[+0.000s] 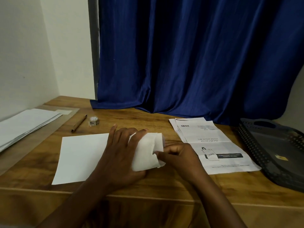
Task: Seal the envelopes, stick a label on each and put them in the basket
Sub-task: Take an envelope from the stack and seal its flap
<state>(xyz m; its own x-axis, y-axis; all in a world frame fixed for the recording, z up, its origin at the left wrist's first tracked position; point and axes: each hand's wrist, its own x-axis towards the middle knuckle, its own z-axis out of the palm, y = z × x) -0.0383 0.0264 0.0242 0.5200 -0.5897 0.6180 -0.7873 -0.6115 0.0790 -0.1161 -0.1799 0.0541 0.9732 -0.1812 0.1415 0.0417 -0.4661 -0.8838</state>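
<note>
A white envelope (82,158) lies flat on the wooden table (148,191) in front of me. My left hand (121,155) presses down on its right part and holds the raised paper there. That raised part is a folded white paper or flap (146,153) curling upward. My right hand (177,155) pinches the paper's right edge with fingertips together. A stack of white envelopes (26,124) rests at the far left. The dark plastic basket (273,152) sits at the right table edge, with a small yellow tag inside.
A brown pen (79,123) and a small roll of clear tape (94,120) lie behind the envelope. Printed sheets (212,145) are spread between my right hand and the basket. A blue curtain (189,63) hangs onto the table's back.
</note>
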